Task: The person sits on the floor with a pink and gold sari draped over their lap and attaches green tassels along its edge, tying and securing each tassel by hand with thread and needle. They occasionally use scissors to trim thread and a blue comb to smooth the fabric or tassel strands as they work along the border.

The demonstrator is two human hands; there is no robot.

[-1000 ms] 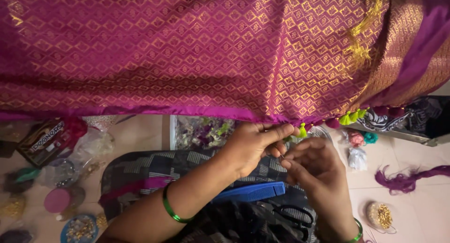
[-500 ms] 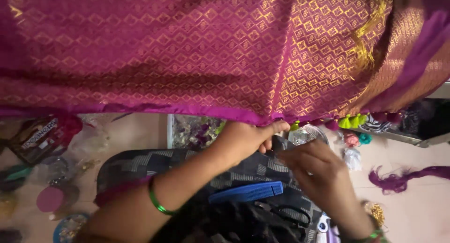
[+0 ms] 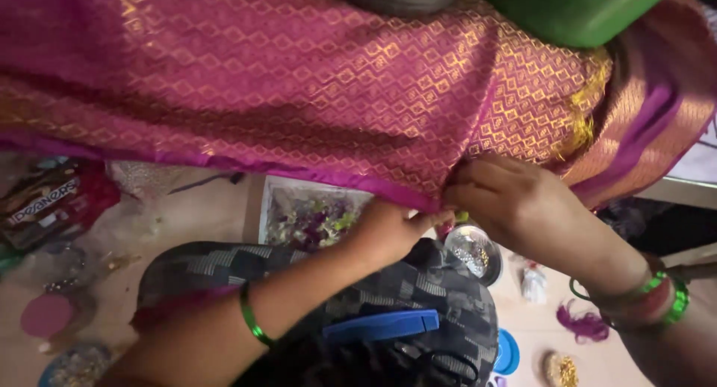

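I count two hands, left hand [image 3: 388, 230] and right hand [image 3: 515, 200], both pinching one magenta gold-patterned woven cloth's [image 3: 284, 88] hem at twelve o'clock.

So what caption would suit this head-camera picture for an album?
Left hand and right hand pinch the purple edge of a magenta and gold patterned cloth above small bowls of beads.

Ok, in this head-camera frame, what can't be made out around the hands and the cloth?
- Head view: left hand fingertips, tucked under the magenta-and-gold patterned fabric hem.
- What the right hand pinches: covered by its own fingers.
- Green object: cut off by the top edge.
- Round metal dish contents: too small and blurred.
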